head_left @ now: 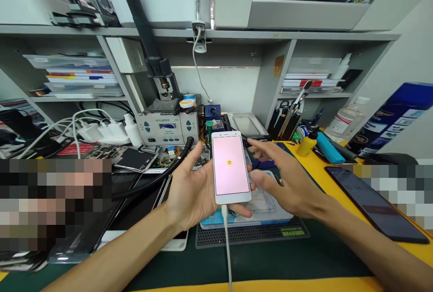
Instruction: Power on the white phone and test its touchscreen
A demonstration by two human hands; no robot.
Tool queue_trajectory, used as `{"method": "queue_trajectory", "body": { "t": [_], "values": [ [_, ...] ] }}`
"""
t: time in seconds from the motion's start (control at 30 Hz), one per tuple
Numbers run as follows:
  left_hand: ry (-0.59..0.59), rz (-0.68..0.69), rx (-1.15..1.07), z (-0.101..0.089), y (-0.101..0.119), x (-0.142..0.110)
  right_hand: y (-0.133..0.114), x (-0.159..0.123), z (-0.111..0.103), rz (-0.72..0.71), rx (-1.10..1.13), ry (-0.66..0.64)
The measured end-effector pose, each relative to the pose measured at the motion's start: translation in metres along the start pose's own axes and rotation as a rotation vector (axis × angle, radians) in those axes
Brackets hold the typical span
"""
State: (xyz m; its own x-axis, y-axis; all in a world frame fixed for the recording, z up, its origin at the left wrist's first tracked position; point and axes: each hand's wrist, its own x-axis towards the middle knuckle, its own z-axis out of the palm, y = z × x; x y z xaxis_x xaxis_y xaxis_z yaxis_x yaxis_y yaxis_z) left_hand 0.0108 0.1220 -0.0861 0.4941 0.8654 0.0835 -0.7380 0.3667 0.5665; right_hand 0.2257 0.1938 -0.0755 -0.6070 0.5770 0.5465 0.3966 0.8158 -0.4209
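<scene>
A white smartphone (231,168) lies tilted toward me on the palm and fingers of my left hand (194,184). Its lit screen is pale pink with a small yellow mark in the middle. Out of its bottom edge runs a white charging cable (226,233), which drops toward the table's front. My right hand (287,177) hovers just beside the phone's right edge, fingers apart and holding nothing. Whether its fingertips touch the phone, I cannot tell. Beneath the hands is a clear-and-blue plastic case (267,208) on a dark perforated mat (243,237).
Phone parts (135,159) crowd the left, crossed by a black hose (162,175). Behind stands a grey soldering station (168,128). On the right are a dark phone (375,204), a yellow bottle (307,144) and a clear bottle (347,120). A shelf (237,35) spans the back.
</scene>
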Motion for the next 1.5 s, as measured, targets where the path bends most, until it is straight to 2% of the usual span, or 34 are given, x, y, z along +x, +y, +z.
{"method": "queue_trajectory", "body": {
  "t": [0.07, 0.13, 0.2, 0.33, 0.7, 1.0, 1.23, 1.5],
  "values": [
    [-0.004, -0.005, -0.002, -0.001, 0.000, 0.002, 0.001, -0.003, 0.012, -0.115, 0.010, 0.227],
    [-0.004, -0.002, 0.006, -0.001, -0.001, 0.003, 0.000, -0.007, 0.022, -0.255, 0.001, 0.321],
    [-0.007, 0.006, 0.018, -0.001, -0.002, 0.003, 0.000, -0.010, 0.028, -0.339, 0.004, 0.318],
    [0.005, 0.009, 0.067, 0.000, -0.005, 0.002, -0.001, -0.013, 0.031, -0.395, 0.051, 0.309],
    [0.045, -0.003, 0.031, 0.001, -0.007, 0.001, -0.002, -0.018, 0.035, -0.390, 0.052, 0.373],
    [0.069, -0.009, 0.037, 0.010, -0.010, 0.015, -0.002, -0.020, 0.037, -0.405, 0.099, 0.403],
    [0.053, 0.005, 0.001, 0.003, -0.013, 0.010, -0.004, -0.018, 0.035, -0.427, 0.071, 0.383],
    [0.061, 0.008, 0.036, 0.007, -0.013, 0.007, -0.007, -0.017, 0.033, -0.463, 0.019, 0.380]
  ]
}}
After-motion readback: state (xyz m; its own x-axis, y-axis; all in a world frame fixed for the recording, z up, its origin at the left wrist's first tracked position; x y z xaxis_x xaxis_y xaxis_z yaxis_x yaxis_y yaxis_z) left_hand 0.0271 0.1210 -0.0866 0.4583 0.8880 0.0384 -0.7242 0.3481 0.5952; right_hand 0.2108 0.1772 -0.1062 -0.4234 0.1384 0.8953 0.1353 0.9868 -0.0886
